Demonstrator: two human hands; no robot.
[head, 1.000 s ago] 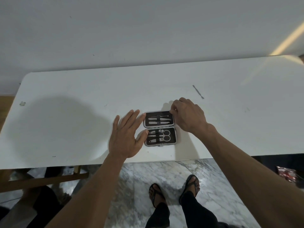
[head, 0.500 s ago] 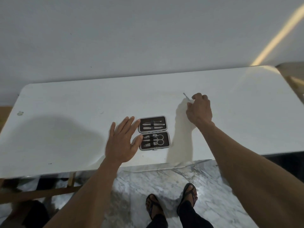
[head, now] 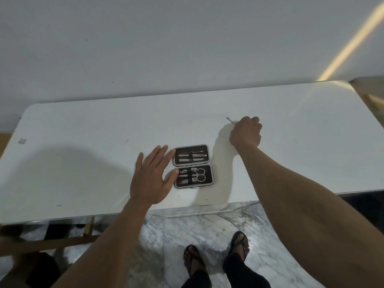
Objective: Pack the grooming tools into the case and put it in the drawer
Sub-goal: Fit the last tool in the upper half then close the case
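An open grooming case (head: 193, 166) lies flat on the white table (head: 83, 132), near its front edge. Its dark lining holds several metal tools under straps, scissors among them. My left hand (head: 152, 178) rests flat just left of the case, fingers spread, thumb touching its edge. Farther back and to the right, my right hand (head: 246, 132) is closed over a thin metal tool (head: 229, 120). Only the tool's tip sticks out to the left of the fingers. No drawer is in view.
A pale wall stands behind the table. Below the front edge I see marble floor, my feet in sandals (head: 239, 245) and a wooden frame (head: 54, 242) at the lower left. The table's right end (head: 353, 94) is near a wooden surface.
My right hand left the case's top half and went back and right to the loose thin tool, closing on it. My left hand stayed beside the case.
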